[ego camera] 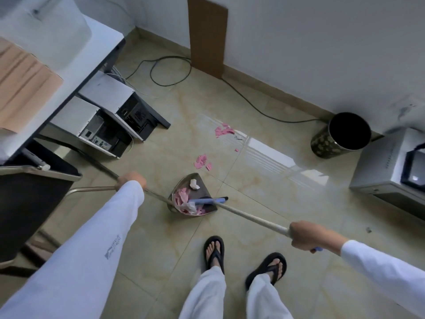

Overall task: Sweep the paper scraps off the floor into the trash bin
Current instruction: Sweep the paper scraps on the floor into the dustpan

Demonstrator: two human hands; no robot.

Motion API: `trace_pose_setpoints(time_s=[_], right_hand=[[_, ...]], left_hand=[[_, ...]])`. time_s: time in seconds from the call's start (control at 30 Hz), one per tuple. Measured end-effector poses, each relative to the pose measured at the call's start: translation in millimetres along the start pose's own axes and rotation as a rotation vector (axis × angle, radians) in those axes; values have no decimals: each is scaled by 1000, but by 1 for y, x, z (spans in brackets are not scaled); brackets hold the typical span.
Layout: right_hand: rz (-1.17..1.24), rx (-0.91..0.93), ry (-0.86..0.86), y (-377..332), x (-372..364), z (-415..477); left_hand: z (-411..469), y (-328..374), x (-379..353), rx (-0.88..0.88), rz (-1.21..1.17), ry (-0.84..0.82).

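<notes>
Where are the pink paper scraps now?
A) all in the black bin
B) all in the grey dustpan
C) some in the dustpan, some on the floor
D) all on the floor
C: pink paper scraps sit in the grey metal dustpan, two more clusters lie on the beige tiled floor.

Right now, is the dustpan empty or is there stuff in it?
Not empty. The dustpan holds a heap of pink paper scraps and a crumpled white wad, with the broom head pushed in.
</notes>
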State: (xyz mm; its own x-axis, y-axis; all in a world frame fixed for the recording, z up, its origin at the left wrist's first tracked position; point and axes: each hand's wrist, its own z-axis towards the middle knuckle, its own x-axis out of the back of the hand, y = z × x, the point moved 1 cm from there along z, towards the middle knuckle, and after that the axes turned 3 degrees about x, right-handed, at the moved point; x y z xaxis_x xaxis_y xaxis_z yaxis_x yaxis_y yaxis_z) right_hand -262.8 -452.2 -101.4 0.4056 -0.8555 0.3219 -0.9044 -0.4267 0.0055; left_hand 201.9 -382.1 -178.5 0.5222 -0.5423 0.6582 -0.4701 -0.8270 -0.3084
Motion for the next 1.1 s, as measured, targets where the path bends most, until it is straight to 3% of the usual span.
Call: trace_pose_setpoints(time_s=[0.43, 0.57, 0.7, 0.93, 1.1], right_hand=[[185, -105, 163, 13, 66, -31], [231, -128, 235, -9, 73, -9], [308, -119, 178, -44, 57, 22], [162, -41, -18, -84, 14, 20], [13, 3, 101, -72, 35, 2]], left_hand=[[17, -35, -5, -4, -142, 10], [-17, -25, 2, 10, -169, 65], [-32, -6, 3, 16, -115, 100], [-44, 10, 9, -26, -100, 102], [-44, 9, 13, -2, -101, 100]])
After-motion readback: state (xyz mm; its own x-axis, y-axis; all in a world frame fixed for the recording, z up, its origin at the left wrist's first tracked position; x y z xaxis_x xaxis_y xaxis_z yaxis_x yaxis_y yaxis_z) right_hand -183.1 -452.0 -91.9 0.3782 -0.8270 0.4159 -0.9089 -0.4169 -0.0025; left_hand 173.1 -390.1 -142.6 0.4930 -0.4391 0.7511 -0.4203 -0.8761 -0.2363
